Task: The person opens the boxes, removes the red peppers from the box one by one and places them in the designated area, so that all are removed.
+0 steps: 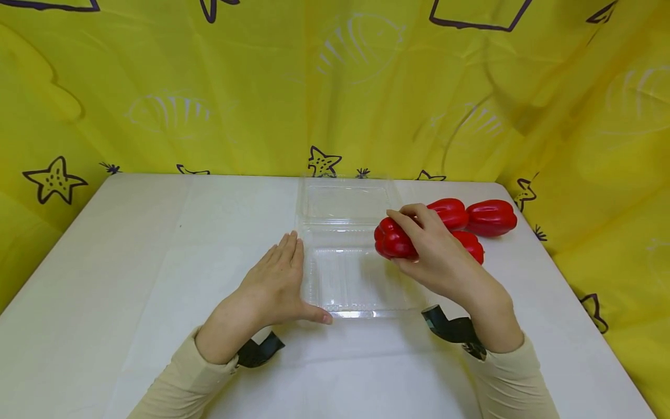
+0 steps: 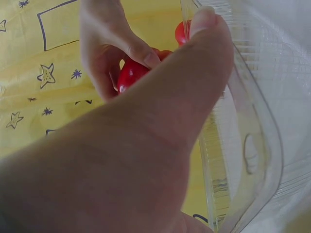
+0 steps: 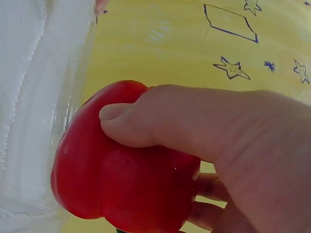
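Note:
My right hand (image 1: pixel 439 250) grips a red bell pepper (image 1: pixel 394 238) above the right edge of a clear plastic clamshell box (image 1: pixel 340 285). Thumb on one side and fingers on the other, it holds the pepper (image 3: pixel 121 174) in the right wrist view. The box lies with its lid (image 1: pixel 345 202) folded back, away from me. Along the box's left side rests my left hand (image 1: pixel 272 285), fingers straight and thumb stretched out at the near left corner. In the left wrist view, the left thumb (image 2: pixel 204 29) touches the box rim (image 2: pixel 265 121).
More red bell peppers lie at the right of the white table (image 1: pixel 131 291): one at the far right (image 1: pixel 492 217), one beside it (image 1: pixel 450 213), and one partly behind my right hand (image 1: pixel 471 244). A yellow patterned curtain (image 1: pixel 251 87) stands along the back and sides.

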{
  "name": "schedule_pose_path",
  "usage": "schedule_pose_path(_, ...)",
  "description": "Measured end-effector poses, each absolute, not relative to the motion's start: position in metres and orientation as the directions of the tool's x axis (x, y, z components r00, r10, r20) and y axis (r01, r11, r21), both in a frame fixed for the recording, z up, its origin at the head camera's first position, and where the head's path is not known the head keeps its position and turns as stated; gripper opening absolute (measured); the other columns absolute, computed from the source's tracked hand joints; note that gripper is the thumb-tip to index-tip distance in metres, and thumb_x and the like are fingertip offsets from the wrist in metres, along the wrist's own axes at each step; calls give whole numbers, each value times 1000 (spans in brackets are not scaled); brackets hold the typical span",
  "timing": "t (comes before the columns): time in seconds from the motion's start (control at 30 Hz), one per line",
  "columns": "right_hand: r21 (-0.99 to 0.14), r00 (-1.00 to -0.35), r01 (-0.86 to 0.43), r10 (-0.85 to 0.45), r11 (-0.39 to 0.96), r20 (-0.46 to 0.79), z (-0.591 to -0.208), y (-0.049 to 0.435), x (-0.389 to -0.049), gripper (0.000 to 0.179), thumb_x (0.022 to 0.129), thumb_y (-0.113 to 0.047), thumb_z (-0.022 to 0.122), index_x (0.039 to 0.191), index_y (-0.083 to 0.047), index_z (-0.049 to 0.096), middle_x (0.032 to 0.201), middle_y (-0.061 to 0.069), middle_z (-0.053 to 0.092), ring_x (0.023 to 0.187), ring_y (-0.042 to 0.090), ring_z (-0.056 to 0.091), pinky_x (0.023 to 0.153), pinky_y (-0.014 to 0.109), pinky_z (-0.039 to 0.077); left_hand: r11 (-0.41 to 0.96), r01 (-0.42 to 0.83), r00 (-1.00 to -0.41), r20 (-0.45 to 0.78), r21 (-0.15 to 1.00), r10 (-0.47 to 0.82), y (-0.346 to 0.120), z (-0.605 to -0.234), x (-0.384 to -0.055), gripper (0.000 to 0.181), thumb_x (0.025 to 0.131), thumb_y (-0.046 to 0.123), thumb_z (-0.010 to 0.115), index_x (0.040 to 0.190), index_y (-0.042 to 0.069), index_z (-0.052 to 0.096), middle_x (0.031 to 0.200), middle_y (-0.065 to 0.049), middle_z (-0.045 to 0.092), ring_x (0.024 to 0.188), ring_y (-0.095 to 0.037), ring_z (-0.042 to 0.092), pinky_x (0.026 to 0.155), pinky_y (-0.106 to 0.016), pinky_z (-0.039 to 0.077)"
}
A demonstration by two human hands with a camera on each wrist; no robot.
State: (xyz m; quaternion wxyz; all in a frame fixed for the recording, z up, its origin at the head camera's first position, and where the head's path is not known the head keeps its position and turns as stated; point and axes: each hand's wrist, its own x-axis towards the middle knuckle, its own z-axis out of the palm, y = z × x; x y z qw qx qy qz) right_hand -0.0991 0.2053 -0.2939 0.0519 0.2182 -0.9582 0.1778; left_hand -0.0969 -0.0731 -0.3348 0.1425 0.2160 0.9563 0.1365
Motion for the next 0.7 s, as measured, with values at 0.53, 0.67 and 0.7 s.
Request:
schedule_pose_path(0.53,-291,-878,-451,-361,844,315,-289,229,-95,69,73,-5,85,134,-1,53,130,18,49,121,36,46,87,58,57,866,384,-867,-197,321,458,-74,-334,-96,140,63,75,77,154,-11,14,164,-28,8,154,-38,8,125,-51,18)
schedule_pose_path(0.67,-286,-885,-434,-345,854,312,-289,234,-95,69,73,-5,85,134,-1,53,130,19,49,122,37,45,87,59,56,864,384,-867,-196,325,459,-74,-334,-96,140,63,75,77,154,-11,14,164,-28,8,154,-38,8,125,-51,18)
schedule_pose_path(0.7,-289,-888,-428,-339,856,310,-289,235,-94,70,73,-5,85,135,-1,53,131,19,49,123,37,45,87,60,56,864,385,-867,-195,326,459,-74,-334,-96,140,63,75,77,154,-11,14,164,-28,8,154,-38,8,125,-51,18)
